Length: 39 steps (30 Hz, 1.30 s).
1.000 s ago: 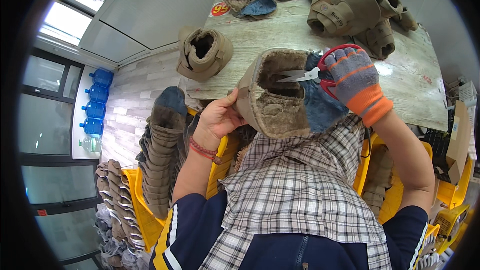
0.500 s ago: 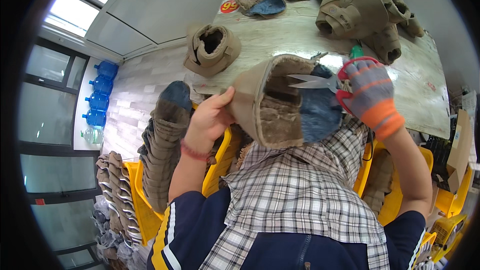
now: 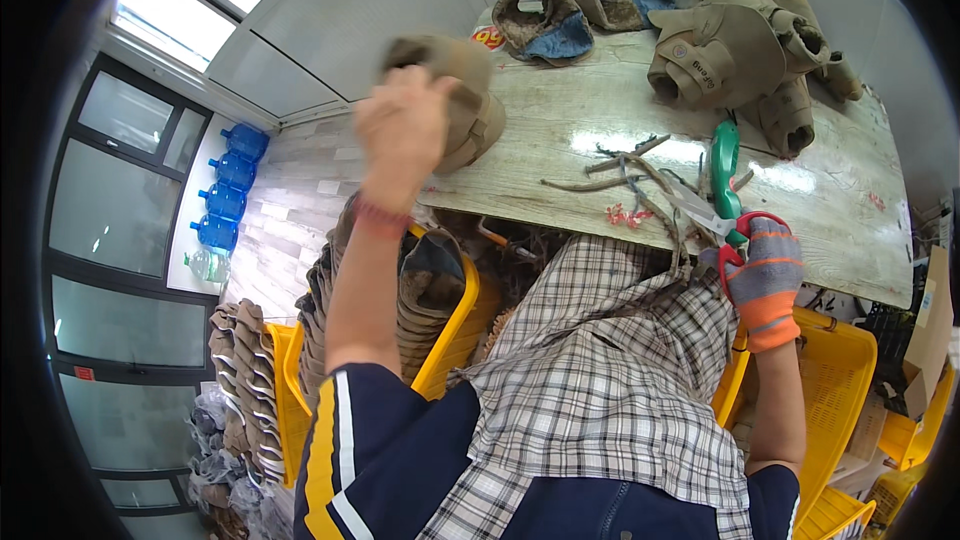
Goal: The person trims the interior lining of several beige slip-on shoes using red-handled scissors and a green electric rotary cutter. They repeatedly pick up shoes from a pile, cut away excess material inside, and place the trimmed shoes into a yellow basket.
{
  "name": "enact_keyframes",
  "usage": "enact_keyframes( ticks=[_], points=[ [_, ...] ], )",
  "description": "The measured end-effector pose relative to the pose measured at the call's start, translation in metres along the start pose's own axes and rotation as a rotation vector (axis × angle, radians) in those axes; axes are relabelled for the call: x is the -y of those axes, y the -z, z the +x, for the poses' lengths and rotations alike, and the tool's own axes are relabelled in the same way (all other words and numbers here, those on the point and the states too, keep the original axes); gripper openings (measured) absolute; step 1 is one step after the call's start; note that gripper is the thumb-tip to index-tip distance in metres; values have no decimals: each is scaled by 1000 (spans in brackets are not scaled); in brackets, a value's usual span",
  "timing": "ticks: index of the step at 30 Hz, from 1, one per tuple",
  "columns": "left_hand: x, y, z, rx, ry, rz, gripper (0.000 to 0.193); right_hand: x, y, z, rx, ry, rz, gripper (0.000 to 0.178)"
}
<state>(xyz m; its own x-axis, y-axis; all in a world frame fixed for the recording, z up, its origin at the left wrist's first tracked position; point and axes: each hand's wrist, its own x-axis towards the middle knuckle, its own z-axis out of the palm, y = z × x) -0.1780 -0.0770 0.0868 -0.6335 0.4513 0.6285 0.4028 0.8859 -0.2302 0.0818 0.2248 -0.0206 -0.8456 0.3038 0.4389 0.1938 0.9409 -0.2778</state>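
Observation:
My bare left hand (image 3: pixel 400 130) is at the table's left end, smeared by motion. Its fingers are closed on the edge of a tan, fleece-lined boot upper (image 3: pixel 462 62), held over or against another tan upper with a strap (image 3: pixel 474 145). Whether the two touch is unclear. In a grey and orange glove, my right hand (image 3: pixel 768 275) is closed round the red handles of scissors (image 3: pixel 712 215) at the table's front edge. Beside the blades lie a green-handled tool (image 3: pixel 725 168) and several thin trimmed strips (image 3: pixel 645 170).
Two blue-lined uppers (image 3: pixel 552 40) stand at the back of the pale wooden table (image 3: pixel 560 125). A pile of tan uppers (image 3: pixel 725 55) lies at back right. Yellow crates (image 3: pixel 455 335) flank my lap, the left ones holding stacked uppers. Blue water bottles (image 3: pixel 228 202) stand by the window.
My left hand has carried the boot upper from in front of me to the far left. My right hand has lowered the scissors toward the table's front edge, uncovering the strips.

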Motion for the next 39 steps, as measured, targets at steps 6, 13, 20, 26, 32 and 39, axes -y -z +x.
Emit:
enact_keyframes(
  ticks=[6, 13, 20, 26, 32, 39],
  points=[
    [-10, -24, 28, 254, -170, 16, 46, -8, -4, -5, 3, -51, -16, 30],
    [32, -54, 40, 156, 97, -393, 57, 2, -16, 12, 59, -117, -18, 31],
    [87, -107, 48, 729, 614, -1310, 54, -23, -2, 29, 69, -398, 7, 46],
    [75, -150, 55, 810, 406, -1369, 51, -79, -1, -1, 66, -709, 53, 65],
    [4, -123, 95, 884, -20, -1345, 52, -98, 3, -11, 148, -783, -48, 70],
    [-75, -21, 106, 94, 172, -1199, 22, -117, -7, -55, -68, -815, 27, 50]
  ],
)
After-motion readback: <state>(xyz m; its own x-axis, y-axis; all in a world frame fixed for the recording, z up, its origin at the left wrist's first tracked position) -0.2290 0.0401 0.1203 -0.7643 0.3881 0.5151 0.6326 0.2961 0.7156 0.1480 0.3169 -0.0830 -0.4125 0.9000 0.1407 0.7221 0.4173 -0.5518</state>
